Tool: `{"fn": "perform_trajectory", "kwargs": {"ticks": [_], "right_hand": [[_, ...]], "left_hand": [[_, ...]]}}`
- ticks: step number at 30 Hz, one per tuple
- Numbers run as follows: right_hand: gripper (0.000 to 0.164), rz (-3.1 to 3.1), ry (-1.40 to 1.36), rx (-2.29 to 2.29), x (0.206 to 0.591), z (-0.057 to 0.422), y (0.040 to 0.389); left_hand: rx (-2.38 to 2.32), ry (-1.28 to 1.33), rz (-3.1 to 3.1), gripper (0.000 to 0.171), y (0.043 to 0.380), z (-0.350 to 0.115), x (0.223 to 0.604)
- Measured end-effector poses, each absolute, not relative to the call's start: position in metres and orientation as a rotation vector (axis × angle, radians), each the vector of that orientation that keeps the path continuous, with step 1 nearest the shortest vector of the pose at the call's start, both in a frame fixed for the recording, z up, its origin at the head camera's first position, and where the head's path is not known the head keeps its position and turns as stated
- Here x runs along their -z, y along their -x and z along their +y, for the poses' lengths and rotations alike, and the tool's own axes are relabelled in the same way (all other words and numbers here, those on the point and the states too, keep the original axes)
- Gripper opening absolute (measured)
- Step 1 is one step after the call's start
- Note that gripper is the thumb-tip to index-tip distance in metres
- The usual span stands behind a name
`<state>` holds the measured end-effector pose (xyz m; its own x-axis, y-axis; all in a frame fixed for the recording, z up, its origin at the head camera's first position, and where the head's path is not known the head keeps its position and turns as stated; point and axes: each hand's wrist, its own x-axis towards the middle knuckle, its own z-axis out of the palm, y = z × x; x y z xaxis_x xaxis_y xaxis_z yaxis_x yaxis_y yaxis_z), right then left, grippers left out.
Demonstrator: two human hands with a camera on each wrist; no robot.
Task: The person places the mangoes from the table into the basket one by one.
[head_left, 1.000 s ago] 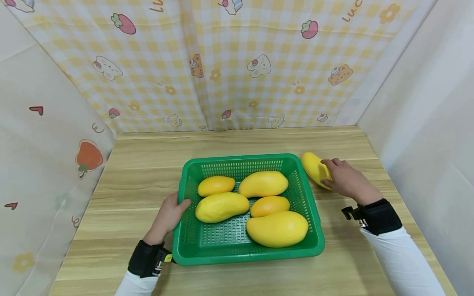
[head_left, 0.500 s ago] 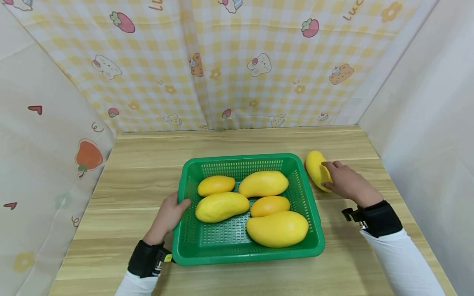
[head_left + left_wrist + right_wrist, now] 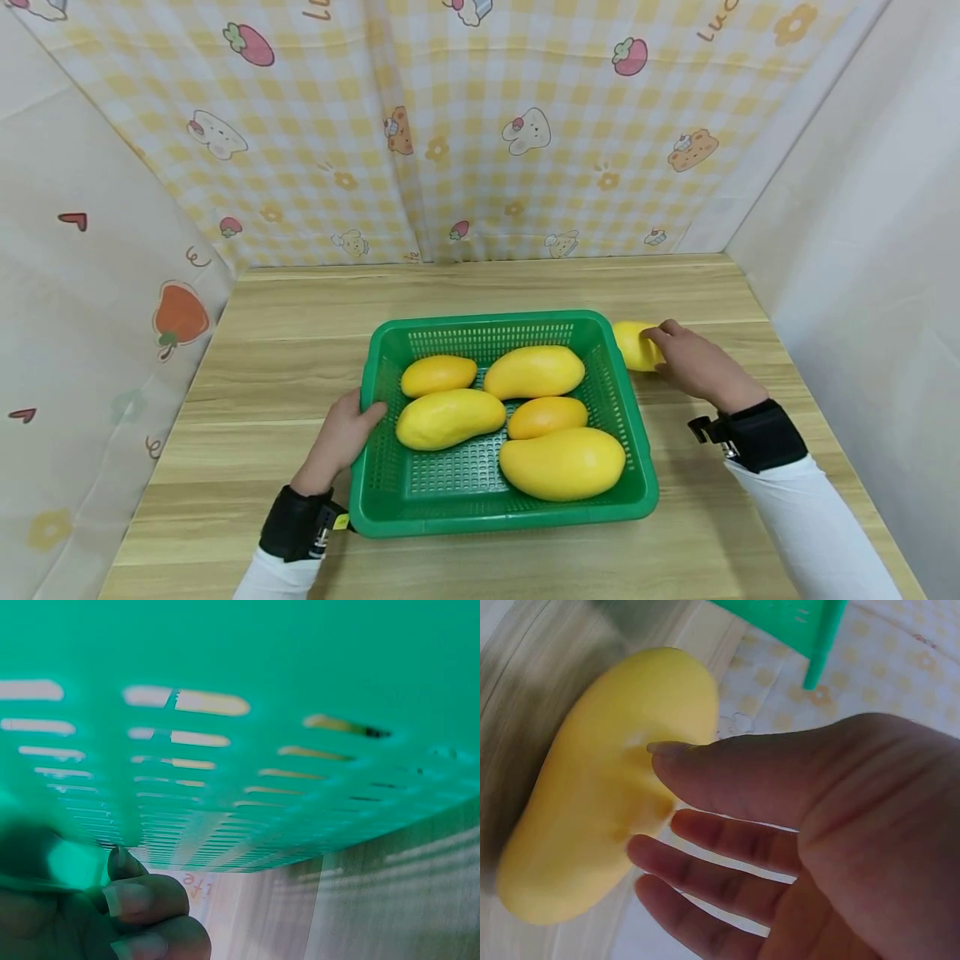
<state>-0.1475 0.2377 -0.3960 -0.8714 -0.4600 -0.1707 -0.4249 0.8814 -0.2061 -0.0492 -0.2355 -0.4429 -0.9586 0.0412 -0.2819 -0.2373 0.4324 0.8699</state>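
A green plastic basket (image 3: pixel 502 527) stands on the table with several yellow mangoes in it, two of them small and more orange. My left hand (image 3: pixel 341 437) grips its left rim, thumb over the inside; the left wrist view shows curled fingers (image 3: pixel 154 896) against the slotted wall. Beyond the basket's right side lies one more yellow mango (image 3: pixel 630 346), partly hidden by my right hand (image 3: pixel 697 367) and perhaps by the rim. In the right wrist view the thumb (image 3: pixel 705 769) meets this mango's surface, and the fingertips come up to its edge, pinching it.
The wooden table (image 3: pixel 262 367) extends around the basket. A yellow checked curtain (image 3: pixel 450 125) hangs behind it. White cloth walls (image 3: pixel 870 233) close off both sides. Among the mangoes inside, a large one (image 3: pixel 562 464) lies at the front right.
The mango at my right hand has turned from slanting, to nearly upright in view, to lying more crosswise. My right hand has shifted slightly. Left hand and basket have stayed put.
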Motion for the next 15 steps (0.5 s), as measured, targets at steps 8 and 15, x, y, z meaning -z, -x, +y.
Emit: {"fn": "perform_trajectory", "kwargs": {"ticks": [8, 15], "right_hand": [[0.057, 2.890, 0.626, 0.230, 0.407, 0.237, 0.156], [0.059, 2.919, 0.609, 0.241, 0.415, 0.235, 0.163]], "left_hand": [[-1.556, 0.166, 2.422, 0.025, 0.047, -0.235, 0.443], [-1.557, 0.149, 2.433, 0.025, 0.048, -0.235, 0.444]]}}
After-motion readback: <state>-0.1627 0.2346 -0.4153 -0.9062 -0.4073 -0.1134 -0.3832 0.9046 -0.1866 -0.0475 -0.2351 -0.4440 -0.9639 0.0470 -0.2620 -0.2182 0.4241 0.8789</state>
